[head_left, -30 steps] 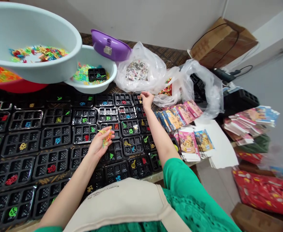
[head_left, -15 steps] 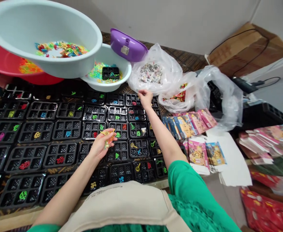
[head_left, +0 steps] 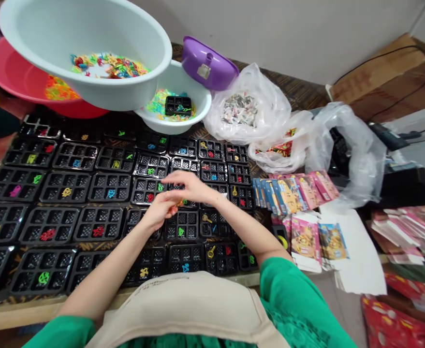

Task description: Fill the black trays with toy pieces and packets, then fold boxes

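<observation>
While the left hand (head_left: 157, 212) curls around some small plastic toys (head_left: 179, 204), the right hand (head_left: 190, 187) arches just over them, its grip hidden from me, with black trays (head_left: 171, 223) beneath both.

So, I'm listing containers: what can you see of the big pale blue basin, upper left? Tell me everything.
The big pale blue basin is wide, smooth and plastic-looking, with a rounded rim. Its opening faces up; the picture's top edge cuts it off. Small multicoloured pieces lie on its floor. It partly hides the red basin and smaller pale blue basin; contact is unclear. Neither left hand nor right hand touches it.
</observation>
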The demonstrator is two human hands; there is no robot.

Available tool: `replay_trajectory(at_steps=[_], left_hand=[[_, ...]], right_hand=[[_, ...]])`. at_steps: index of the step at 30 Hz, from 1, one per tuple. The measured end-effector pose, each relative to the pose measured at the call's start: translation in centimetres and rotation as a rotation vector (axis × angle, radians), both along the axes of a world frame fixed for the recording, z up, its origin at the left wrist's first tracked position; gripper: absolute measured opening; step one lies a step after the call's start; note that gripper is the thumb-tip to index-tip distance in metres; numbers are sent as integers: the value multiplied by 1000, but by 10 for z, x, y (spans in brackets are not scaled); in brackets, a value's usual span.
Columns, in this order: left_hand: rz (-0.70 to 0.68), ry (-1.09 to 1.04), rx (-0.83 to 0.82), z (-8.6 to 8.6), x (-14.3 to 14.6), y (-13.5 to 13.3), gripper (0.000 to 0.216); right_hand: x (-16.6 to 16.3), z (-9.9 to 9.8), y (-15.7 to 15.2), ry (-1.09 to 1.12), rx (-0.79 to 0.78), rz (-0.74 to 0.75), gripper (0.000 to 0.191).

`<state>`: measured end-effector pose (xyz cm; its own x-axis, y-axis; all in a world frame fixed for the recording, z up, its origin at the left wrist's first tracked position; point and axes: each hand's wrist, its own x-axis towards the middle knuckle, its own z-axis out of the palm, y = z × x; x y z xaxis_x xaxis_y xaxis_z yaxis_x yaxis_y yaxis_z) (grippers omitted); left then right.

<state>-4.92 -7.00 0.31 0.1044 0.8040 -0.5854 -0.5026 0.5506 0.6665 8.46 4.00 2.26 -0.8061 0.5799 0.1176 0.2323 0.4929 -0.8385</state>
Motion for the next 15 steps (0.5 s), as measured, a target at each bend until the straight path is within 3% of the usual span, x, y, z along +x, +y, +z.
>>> replay_trajectory(at_steps=[2,6,9,12,15], left_hand=[[-38,26,2,1,4,3,15],[13,-8,46,1,-3,7,24],[64,-42,47,0,-15,7,33],[112,-65,48,0,-25,5,33],[192,-123,36,1,-33,2,30]], right_hand=[[-5,4,-26,6,6,59,13],[-7,2,-24,86,18,-225,10],[-15,-10,18,193,-8,-498,12],[-28,-30,76,162,101,-704,15],[-40,-50,123,-61,223,-637,18]])
